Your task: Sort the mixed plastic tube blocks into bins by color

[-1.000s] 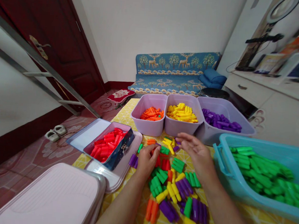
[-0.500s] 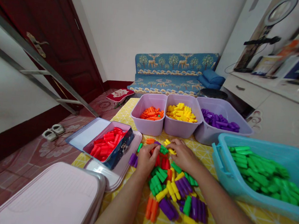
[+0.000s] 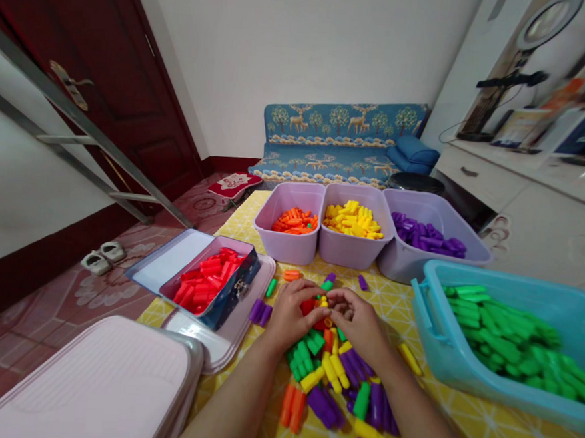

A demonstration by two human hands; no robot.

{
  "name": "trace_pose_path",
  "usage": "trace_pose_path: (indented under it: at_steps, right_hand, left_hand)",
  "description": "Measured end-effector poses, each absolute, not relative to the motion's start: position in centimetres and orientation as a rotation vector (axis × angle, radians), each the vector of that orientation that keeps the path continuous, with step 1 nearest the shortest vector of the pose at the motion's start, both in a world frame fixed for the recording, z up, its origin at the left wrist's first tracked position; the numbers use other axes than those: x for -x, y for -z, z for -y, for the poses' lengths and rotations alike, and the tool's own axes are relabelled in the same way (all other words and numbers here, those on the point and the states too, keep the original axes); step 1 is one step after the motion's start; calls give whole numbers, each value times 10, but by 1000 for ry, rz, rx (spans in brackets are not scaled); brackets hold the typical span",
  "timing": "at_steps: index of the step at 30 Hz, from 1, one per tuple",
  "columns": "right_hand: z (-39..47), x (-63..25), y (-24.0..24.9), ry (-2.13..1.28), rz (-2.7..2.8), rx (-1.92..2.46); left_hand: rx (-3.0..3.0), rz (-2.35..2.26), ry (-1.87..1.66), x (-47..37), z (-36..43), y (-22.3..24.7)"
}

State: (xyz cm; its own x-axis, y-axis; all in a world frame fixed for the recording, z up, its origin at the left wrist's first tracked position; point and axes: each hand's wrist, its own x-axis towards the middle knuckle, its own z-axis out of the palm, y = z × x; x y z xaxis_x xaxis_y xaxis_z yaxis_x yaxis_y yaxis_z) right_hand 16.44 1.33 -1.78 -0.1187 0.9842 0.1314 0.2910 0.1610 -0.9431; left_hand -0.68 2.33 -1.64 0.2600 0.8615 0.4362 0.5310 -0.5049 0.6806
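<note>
My left hand point(image 3: 292, 310) and my right hand point(image 3: 358, 318) meet over a pile of coloured plastic tube-shaped pieces. Fingertips of both hands close around a small yellow plastic piece point(image 3: 323, 302), partly hidden by the fingers. Below them lie green pieces point(image 3: 304, 354), yellow pieces point(image 3: 334, 370) and purple pieces point(image 3: 327, 407), many side by side in small clusters. Beneath my left fingers a bit of red shows. An orange pair point(image 3: 292, 408) rests nearer to me, and purple pieces point(image 3: 260, 312) sit left of my left hand.
Lilac tubs hold orange point(image 3: 295, 220), yellow point(image 3: 353, 219) and purple pieces point(image 3: 427, 235) along the table's far side. At right is a turquoise bin point(image 3: 430, 329) of green pieces; at left, an open box point(image 3: 226, 314) of red ones. Pink lids point(image 3: 91, 378) lie front left.
My hands have come together, the right one moving left and toward me with a yellow piece. A purple piece and a yellow piece now lie apart, beyond and right of my right hand.
</note>
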Motion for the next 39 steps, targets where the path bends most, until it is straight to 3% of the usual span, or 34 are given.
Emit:
trace_pose_path:
  at_steps: [13, 39]
  right_hand:
    - [-7, -158, 7, -756, 1835, 1287]
    - [3, -160, -11, -455, 2222, 1543]
  left_hand:
    - [-1768, -1183, -1243, 4, -24, 23]
    - [-1803, -1220, -1284, 5, -25, 23]
